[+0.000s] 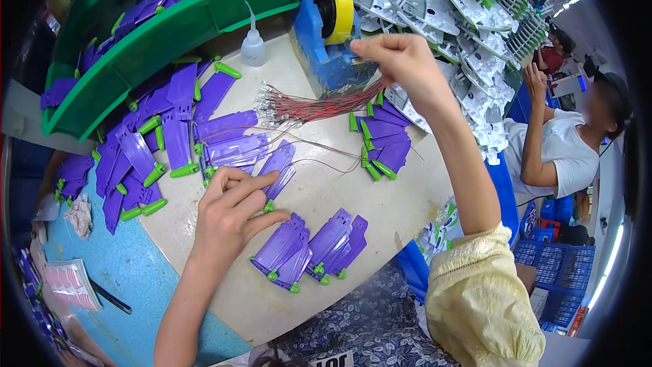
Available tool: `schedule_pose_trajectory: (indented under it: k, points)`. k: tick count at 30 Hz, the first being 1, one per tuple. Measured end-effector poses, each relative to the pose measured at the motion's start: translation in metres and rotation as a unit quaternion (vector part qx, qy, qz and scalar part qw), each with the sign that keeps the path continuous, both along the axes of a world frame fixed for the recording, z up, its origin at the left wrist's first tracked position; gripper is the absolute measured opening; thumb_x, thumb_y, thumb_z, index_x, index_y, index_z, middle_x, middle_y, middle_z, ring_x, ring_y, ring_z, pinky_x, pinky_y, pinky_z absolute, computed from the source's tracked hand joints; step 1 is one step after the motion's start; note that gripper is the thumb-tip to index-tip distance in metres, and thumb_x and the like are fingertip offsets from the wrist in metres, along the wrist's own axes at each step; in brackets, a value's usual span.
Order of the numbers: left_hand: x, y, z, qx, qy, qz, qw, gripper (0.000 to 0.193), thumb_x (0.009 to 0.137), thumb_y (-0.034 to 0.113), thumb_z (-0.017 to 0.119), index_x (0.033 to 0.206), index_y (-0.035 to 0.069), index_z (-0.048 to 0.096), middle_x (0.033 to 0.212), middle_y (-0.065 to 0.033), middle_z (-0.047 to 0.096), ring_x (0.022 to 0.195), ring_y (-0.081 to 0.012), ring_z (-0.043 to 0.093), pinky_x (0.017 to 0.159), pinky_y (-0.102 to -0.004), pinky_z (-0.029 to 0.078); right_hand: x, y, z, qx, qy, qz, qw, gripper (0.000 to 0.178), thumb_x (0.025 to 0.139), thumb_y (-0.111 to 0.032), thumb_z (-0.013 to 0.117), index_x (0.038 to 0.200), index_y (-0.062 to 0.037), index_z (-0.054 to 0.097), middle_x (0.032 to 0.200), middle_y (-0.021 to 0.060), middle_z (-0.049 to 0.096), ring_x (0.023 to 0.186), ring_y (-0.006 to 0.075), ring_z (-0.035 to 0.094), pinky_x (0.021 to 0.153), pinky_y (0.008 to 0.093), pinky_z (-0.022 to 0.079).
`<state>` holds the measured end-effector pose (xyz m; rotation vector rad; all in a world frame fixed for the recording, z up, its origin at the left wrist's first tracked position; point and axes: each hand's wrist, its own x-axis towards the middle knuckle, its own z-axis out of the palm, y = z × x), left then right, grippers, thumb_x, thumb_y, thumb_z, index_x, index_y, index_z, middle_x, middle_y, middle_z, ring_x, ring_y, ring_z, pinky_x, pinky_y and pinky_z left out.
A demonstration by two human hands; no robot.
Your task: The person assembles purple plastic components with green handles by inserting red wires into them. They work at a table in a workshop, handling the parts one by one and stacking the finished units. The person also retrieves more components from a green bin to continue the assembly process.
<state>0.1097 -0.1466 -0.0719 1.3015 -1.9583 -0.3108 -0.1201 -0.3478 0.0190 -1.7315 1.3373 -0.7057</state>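
Note:
My right hand (pixel 406 68) is raised beside a blue tape dispenser (pixel 309 34) with a yellow-cored roll (pixel 343 13). Its thumb and fingers pinch what looks like a short strip of tape. Lower left, my left hand (pixel 234 214) has its index finger and thumb apart and the other fingers curled; nothing shows between them. Its index fingertip lies over a purple plastic part with a green tip (pixel 280 163). Just right of this hand lie purple parts with green knobs (pixel 285 251). Thin wires trail from near my left hand toward a bundle of red and black wires (pixel 326 107).
Purple parts with green tips (pixel 136 153) are heaped at left, below a green bin (pixel 183 30). A small squeeze bottle (pixel 253 47) stands behind the wires. White plastic housings (pixel 468 61) pile up at right. A person in a white shirt (pixel 567 143) is beyond them.

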Motion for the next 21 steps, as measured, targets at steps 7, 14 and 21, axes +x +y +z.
schedule_pose_trajectory:
  k: [7,14,21]
  points:
    - [-0.001,0.003,0.005,0.024,-0.001,0.023,0.999,0.038,0.060,0.026,0.088,0.077,0.000,0.066,0.107,-0.0077,0.074,0.087,-0.0258,0.058,0.073,-0.0372,0.051,-0.007,0.018,-0.011,0.115,-0.104,-0.041,0.987,0.023,0.080,-0.018,0.072,0.068,0.0011,0.069,0.058,-0.0005,0.052,0.049,0.0091,0.042,0.048,0.0264,0.038]
    - [0.003,0.008,-0.001,0.053,0.052,0.040,0.996,0.081,0.064,0.020,0.091,0.132,0.001,0.052,0.111,-0.0101,0.073,0.098,-0.0304,0.062,0.088,-0.0394,0.052,0.008,0.087,0.001,0.135,-0.050,0.087,0.986,0.014,0.088,-0.015,0.071,0.086,-0.0027,0.077,0.069,0.0005,0.065,0.059,0.0047,0.050,0.052,0.0228,0.035]
    - [-0.001,0.011,-0.003,-0.012,0.025,0.055,0.998,0.058,0.071,0.015,0.085,0.123,0.001,0.063,0.104,-0.0093,0.068,0.094,-0.0267,0.061,0.077,-0.0374,0.055,0.037,0.123,-0.059,0.006,0.003,0.299,0.954,0.023,0.090,-0.008,0.068,0.111,0.0005,0.075,0.081,0.0136,0.066,0.063,0.0194,0.059,0.057,0.0339,0.045]
